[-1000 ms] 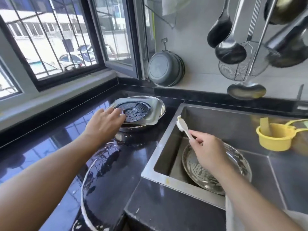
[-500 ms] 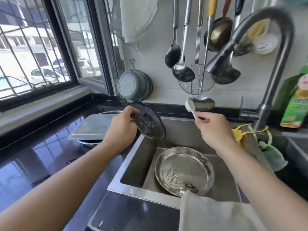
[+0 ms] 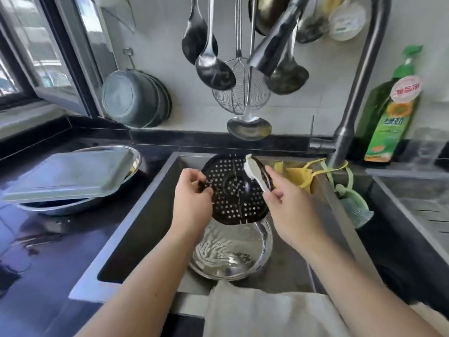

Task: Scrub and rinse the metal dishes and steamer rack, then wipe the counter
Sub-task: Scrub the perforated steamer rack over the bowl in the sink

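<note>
Lifted off the counter, rack (image 3: 234, 190) now hangs over the sink dish (image 3: 230, 251), its left rim pinched by left hand (image 3: 192, 198). Right hand (image 3: 289, 205) grips brush (image 3: 255, 171), touching rack's upper right. Scrubbing likely begins; next, firm strokes.

What we cannot make out over the sink

Our left hand (image 3: 192, 205) covers the left edge of the round perforated dark metal steamer rack (image 3: 234, 190), which hides the far rim of the shallow round steel dish (image 3: 230, 254); the curved steel tap (image 3: 349, 98) and hanging steel ladles (image 3: 213, 66) run off the top, and the green detergent bottle's (image 3: 388, 117) label is too blurred to read.
</note>
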{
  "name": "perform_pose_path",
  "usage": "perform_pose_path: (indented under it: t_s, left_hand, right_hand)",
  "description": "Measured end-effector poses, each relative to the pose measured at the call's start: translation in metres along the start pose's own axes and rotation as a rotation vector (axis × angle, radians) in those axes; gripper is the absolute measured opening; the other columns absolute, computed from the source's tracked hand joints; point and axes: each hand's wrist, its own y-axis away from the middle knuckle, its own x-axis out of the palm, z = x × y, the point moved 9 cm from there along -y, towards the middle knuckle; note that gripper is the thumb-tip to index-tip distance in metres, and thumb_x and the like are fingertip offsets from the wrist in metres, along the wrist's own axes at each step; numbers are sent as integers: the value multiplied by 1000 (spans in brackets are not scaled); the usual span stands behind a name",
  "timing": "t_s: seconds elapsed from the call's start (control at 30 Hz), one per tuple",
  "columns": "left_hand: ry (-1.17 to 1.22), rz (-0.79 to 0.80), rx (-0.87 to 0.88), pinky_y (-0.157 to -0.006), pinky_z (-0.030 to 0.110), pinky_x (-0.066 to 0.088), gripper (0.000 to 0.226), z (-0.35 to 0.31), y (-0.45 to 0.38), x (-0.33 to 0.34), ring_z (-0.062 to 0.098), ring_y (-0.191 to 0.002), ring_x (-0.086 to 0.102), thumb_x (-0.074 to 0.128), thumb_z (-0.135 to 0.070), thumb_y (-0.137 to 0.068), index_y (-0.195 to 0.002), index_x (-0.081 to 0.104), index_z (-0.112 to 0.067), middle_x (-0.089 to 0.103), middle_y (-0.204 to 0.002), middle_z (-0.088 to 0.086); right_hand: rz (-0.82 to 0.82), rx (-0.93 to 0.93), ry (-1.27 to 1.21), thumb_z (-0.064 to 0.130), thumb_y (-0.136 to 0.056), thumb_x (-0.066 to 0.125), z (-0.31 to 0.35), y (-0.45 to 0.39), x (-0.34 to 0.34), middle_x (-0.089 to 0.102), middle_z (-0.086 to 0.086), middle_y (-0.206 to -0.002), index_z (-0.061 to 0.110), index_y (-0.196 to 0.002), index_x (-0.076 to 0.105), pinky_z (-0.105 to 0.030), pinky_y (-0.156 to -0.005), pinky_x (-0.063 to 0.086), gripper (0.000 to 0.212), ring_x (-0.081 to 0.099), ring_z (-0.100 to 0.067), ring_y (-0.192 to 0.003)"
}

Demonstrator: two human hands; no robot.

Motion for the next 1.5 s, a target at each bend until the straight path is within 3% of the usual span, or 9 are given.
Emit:
perform_pose_path:
  t_s: [0.1, 0.2, 0.33, 0.63, 0.87, 1.0, 1.1, 1.37, 1.5]
  left_hand:
    - [-22, 45, 23, -90, 43, 61, 41, -3, 6, 6, 19, -102, 72, 55, 5, -98, -121, 57, -30, 74, -109, 0]
    - [-55, 76, -19, -96, 49, 59, 33, 7, 7, 17, 19, -101, 74, 55, 6, -97, -112, 70, -19, 78, -102, -1]
    - [105, 151, -92, -99, 55, 57, 29, 14, 15, 31, 27, -105, 74, 49, 1, -102, -112, 72, -14, 79, -104, 6]
    - [365, 418, -89, -100, 52, 56, 57, 7, 22, 53, 39, -116, 69, 40, 26, -90, -129, 63, -9, 72, -122, 21]
    - [322, 416, -113, -102, 55, 53, 61, 16, 21, 56, 36, -118, 68, 36, 24, -91, -130, 65, -13, 73, -121, 17]
    - [321, 395, -112, -102, 54, 53, 60, 17, 19, 51, 36, -119, 67, 36, 22, -94, -131, 65, -15, 73, -121, 16]
    - [292, 392, -75, -103, 53, 53, 57, 13, 21, 49, 33, -119, 68, 39, 20, -94, -128, 67, -17, 74, -120, 12]
    - [285, 386, -22, -108, 64, 46, 58, 9, 17, 46, 39, -123, 64, 41, 18, -93, -129, 67, -18, 72, -124, 16]
    - [374, 386, -51, -105, 57, 51, 54, 8, 18, 48, 38, -121, 66, 38, 18, -96, -125, 67, -17, 73, -122, 15]
  right_hand:
    - [-5, -96, 75, 18, -104, 49, 14, 3, 4, 58, 9, -85, 53, -149, 37, -27, -64, 44, 58, 48, -5, -67]
    - [-12, -147, 234, 19, -104, 46, 32, 8, 10, 52, 8, -87, 54, -148, 38, -40, -69, 50, 57, 53, -18, -79]
    - [-24, -29, 402, 22, -107, 41, 22, 6, 12, 42, 7, -87, 48, -154, 31, -34, -62, 38, 55, 46, -17, -77]
    - [141, -189, 230, 24, -106, 46, 44, 20, 45, 43, 10, -88, 49, -150, 40, -40, -73, 52, 50, 54, -17, -86]
    - [-21, -21, 356, 22, -106, 46, 8, -1, 10, 44, 7, -87, 45, -153, 37, -34, -70, 43, 53, 47, -18, -84]
    - [83, -175, 261, 21, -104, 52, 31, 14, 33, 46, 8, -85, 48, -147, 44, -38, -71, 49, 52, 51, -17, -81]
    - [-3, -41, 269, 19, -104, 52, 0, -8, 13, 52, 4, -89, 46, -147, 43, -46, -72, 54, 52, 54, -20, -81]
    - [109, -22, 244, 21, -104, 55, -10, -12, 10, 54, 7, -79, 50, -144, 46, -18, -53, 36, 51, 46, -9, -63]
    - [136, -107, 200, 19, -103, 56, 7, 0, 22, 50, 7, -82, 48, -146, 43, -24, -59, 37, 54, 47, -9, -69]
